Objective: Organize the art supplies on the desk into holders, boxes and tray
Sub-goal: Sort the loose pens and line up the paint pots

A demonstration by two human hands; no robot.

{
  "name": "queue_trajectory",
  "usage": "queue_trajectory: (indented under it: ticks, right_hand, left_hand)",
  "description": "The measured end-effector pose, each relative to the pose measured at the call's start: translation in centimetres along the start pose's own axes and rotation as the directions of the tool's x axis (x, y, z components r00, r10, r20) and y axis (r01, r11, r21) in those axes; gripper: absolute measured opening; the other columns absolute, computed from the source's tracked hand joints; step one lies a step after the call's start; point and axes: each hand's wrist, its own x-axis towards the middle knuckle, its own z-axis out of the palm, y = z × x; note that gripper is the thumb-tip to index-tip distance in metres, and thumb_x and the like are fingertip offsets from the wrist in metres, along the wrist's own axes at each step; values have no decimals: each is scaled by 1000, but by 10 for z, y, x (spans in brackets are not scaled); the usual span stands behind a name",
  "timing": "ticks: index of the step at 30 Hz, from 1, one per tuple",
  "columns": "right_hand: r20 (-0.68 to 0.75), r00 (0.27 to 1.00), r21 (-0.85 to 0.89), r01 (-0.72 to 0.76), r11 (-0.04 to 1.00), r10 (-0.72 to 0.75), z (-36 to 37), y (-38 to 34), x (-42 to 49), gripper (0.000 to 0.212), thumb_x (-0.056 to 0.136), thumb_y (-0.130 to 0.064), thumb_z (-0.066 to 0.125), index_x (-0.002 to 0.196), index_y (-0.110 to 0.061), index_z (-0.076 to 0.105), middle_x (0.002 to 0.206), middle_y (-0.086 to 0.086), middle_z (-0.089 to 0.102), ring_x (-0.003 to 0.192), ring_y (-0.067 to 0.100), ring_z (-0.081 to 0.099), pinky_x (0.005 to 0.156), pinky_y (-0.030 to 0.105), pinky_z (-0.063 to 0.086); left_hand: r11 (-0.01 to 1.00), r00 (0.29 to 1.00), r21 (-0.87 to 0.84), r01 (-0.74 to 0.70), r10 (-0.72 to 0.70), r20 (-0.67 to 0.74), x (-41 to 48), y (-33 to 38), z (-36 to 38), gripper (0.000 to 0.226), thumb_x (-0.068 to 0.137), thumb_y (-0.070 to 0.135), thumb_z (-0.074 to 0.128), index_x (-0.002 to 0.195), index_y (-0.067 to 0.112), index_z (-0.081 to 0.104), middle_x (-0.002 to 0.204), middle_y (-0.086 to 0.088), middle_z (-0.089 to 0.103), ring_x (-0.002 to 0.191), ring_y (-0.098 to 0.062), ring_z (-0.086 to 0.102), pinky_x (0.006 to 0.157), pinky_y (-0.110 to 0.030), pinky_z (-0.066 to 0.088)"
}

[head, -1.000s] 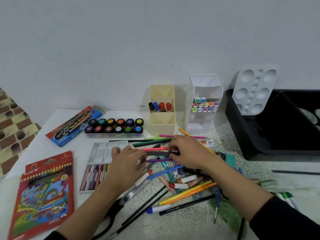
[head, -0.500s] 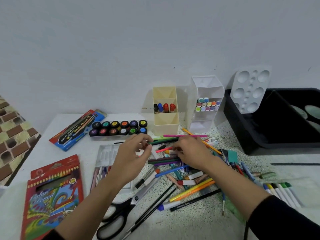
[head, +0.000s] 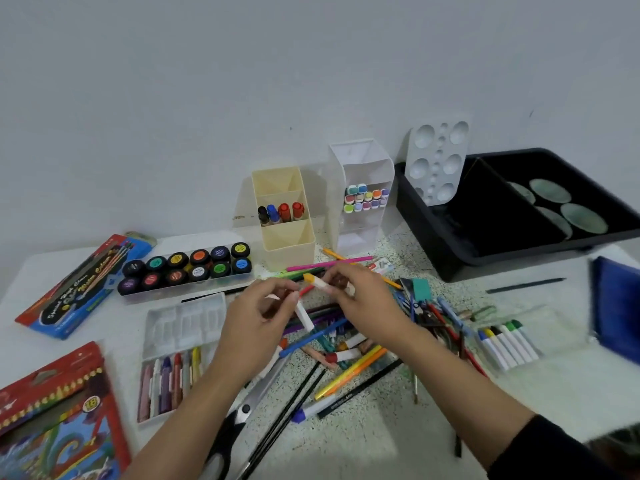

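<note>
A heap of loose pens, pencils and crayons covers the middle of the desk. Above it my left hand pinches a white-wrapped crayon. My right hand pinches an orange-tipped crayon, raised off the heap. A clear crayon tray with several crayons lies to the left. At the back stand a cream holder with markers and a white holder with pastel markers.
A black tray with a white palette sits back right. A paint pot set, a brush pack and a coloured pencil box lie left. Scissors lie near the front; white markers lie right.
Both hands have lifted off the heap, each now pinching a crayon. The view has shifted right, showing more of the black tray.
</note>
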Motion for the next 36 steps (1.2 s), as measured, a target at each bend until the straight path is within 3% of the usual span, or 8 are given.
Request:
queue_trajectory:
  ticks: [5,9,11,17,23,26,31,36]
  right_hand:
    - [36,995,193,-96,976,90,-35,9,-31,31,98,-12,62,126,-25,57,96,-9,61,87,6,60,72,15,48]
    - [100,992,182,-88,979,71,-61,32,-48,52,98,-13,59,137,-40,39,84,-2,61,76,25,64,66,44,51]
    - [96,994,214,-71,974,52,-78,48,-57,50,96,-11,60,131,-41,42,82,4,60,72,33,63,64,51,49]
    - [92,996,204,-19,979,0,-139,110,-84,43,94,-8,62,125,-35,52,79,5,61,64,23,58,57,21,40]
    - [151,987,143,35,989,-56,-211,181,-107,30,99,-12,59,123,-30,57,73,-8,58,63,12,55,58,23,44]
    - [155,986,149,42,988,-66,-235,211,-115,26,98,-13,61,118,-29,61,80,-5,62,72,18,59,67,36,51]
    - [216,974,115,49,992,-73,-258,249,-117,24,98,-15,61,117,-30,64,82,-4,63,73,18,60,69,39,52]
    - [277,960,120,14,993,-47,-261,262,-118,25,95,-10,63,116,-24,68,77,-2,64,67,14,60,64,24,52]
  left_hand:
    - [999,998,-25,21,-19,52,-5,9,29,10,96,19,66,99,27,71,97,13,73,91,-6,71,83,-30,58]
    - [1000,992,-13,-7,9,128,-4,22,63,7,94,20,68,99,26,71,95,15,73,92,-5,70,84,-31,58]
    - [1000,989,-5,-9,9,149,-5,34,87,6,93,20,70,99,23,72,92,14,74,89,-4,71,79,-27,58]
    - [1000,992,-7,17,-16,126,-13,64,169,6,88,20,76,93,20,73,84,4,76,81,-11,73,76,-30,58]
    - [996,999,92,-17,12,48,-24,89,258,10,85,25,77,93,23,72,80,4,73,74,-11,72,72,-26,58]
    - [992,999,125,-3,-3,49,-26,99,294,6,86,20,78,91,21,77,80,11,74,75,-7,71,73,-20,57]
    - [975,996,221,-24,4,93,-23,106,336,20,82,30,80,100,22,80,86,17,74,80,1,70,76,-16,56]
    - [946,986,320,-57,4,164,-18,101,355,29,82,34,81,111,27,77,94,16,69,84,-2,65,76,-14,51]
